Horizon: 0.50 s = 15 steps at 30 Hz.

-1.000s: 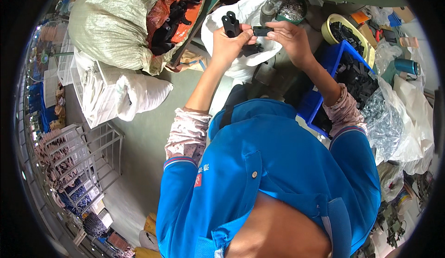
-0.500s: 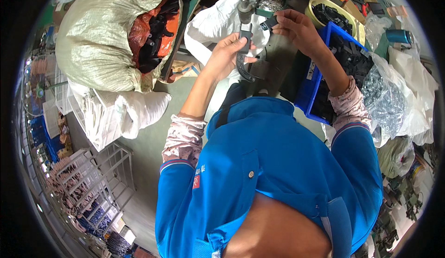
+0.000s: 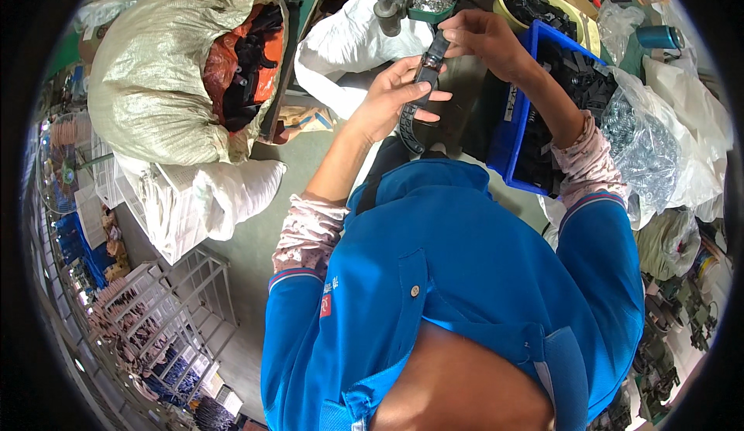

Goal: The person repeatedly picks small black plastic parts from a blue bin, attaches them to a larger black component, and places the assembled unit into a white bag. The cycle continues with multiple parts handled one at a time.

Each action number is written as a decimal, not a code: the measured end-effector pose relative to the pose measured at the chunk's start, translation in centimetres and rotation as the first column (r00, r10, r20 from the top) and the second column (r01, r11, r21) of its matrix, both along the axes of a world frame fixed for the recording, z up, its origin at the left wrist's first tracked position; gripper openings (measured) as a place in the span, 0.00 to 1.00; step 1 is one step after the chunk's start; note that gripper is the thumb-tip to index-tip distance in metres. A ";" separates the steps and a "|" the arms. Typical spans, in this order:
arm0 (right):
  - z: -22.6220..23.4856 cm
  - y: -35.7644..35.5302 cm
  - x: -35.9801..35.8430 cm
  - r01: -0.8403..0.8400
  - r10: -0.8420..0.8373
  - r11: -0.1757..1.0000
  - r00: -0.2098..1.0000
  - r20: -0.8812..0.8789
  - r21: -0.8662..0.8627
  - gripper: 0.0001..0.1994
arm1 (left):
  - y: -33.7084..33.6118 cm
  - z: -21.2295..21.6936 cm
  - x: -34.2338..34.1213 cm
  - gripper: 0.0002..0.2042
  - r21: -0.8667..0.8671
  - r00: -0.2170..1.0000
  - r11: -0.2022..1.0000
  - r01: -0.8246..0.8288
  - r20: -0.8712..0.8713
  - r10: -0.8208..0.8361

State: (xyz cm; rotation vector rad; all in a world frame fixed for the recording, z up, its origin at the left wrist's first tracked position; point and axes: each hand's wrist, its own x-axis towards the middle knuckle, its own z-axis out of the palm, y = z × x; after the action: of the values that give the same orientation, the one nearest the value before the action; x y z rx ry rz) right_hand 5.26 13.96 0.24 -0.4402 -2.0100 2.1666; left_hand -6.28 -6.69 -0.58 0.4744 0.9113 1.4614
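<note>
My left hand (image 3: 384, 101) is closed on a curved black plastic handle (image 3: 408, 127), its thumb lying along the upper part and some fingers sticking out beyond it. From the right, my right hand (image 3: 490, 42) pinches a small black block (image 3: 439, 45) by its top. The block's lower end meets the upper end of the handle, in line with it. A bit of metal glints where the two come together; whether they are joined I cannot tell. Beside my right forearm stands a blue crate (image 3: 501, 144) of black plastic parts (image 3: 577, 82).
Ahead is a metal machine head (image 3: 389, 8) beside a green tray (image 3: 443, 15) of small metal pieces. A white sack (image 3: 333, 51) hangs below. A cream tub (image 3: 504, 3) and a clear bag of springs (image 3: 639, 152) flank the crate. A large woven sack (image 3: 147, 67) bulges at left.
The small block in my right hand has come down and left onto the handle's upper end; before, the two were apart. The handle has tilted and moved slightly down.
</note>
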 end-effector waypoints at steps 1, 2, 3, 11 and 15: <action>0.1 -0.1 0.0 -0.014 0.014 1.000 1.000 0.007 -0.004 0.14 | 0.0 0.0 0.1 0.20 -0.005 1.000 1.000 -0.010 -0.003 0.010; 0.2 -0.1 -0.1 -0.029 0.029 1.000 0.999 0.014 -0.009 0.14 | 0.0 0.1 0.2 0.20 -0.010 1.000 1.000 -0.010 -0.011 0.010; 0.1 -0.2 -0.1 -0.035 0.035 0.999 0.999 0.025 -0.013 0.14 | 0.0 0.2 0.2 0.19 -0.016 1.000 1.000 -0.010 -0.020 0.009; -0.2 -1.7 0.0 -0.043 0.041 0.999 0.997 0.061 0.023 0.11 | 0.1 -0.2 0.3 0.17 -0.020 0.994 0.998 -0.054 -0.093 0.052; -1.2 -2.0 0.9 -0.042 0.042 0.999 0.999 0.024 -0.006 0.10 | 1.1 -0.2 1.1 0.13 -0.029 0.940 0.981 -0.192 -0.294 0.175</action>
State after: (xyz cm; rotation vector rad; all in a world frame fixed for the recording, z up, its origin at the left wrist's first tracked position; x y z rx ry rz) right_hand 6.18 12.00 -0.95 -0.4301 -2.0445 2.2017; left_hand -5.19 -5.55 -0.78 0.5846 1.2560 1.5539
